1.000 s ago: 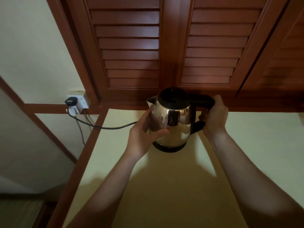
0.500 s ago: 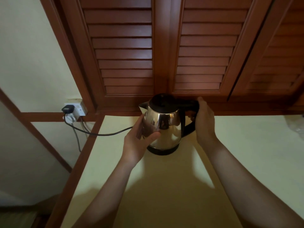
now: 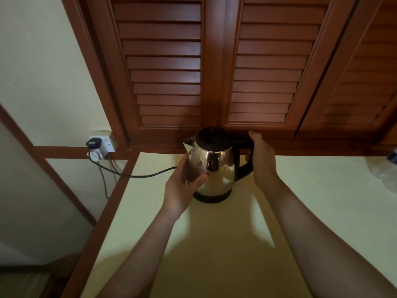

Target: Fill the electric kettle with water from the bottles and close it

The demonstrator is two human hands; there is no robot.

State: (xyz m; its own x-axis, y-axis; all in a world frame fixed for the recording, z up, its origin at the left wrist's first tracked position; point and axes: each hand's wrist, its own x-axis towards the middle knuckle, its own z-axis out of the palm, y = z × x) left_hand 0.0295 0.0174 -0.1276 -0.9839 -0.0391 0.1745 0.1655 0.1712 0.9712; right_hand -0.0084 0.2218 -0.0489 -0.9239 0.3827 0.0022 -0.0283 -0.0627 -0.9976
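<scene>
Where the cord (image 3: 137,174) runs from the plug (image 3: 93,143) in the wall socket (image 3: 106,145), at 9 o'clock from the kettle (image 3: 217,168), the left hand (image 3: 184,186) cups the steel body from 8 o'clock, thumb laid across it. The kettle stands upright at the 12 o'clock edge of the surface (image 3: 214,244), against the shutters (image 3: 167,72), black lid (image 3: 212,137) down. At its 3 o'clock the right hand (image 3: 263,160) curls round the handle (image 3: 245,171). Further out at 3 o'clock, a clear bottle (image 3: 384,173) is cut off by the frame edge.
</scene>
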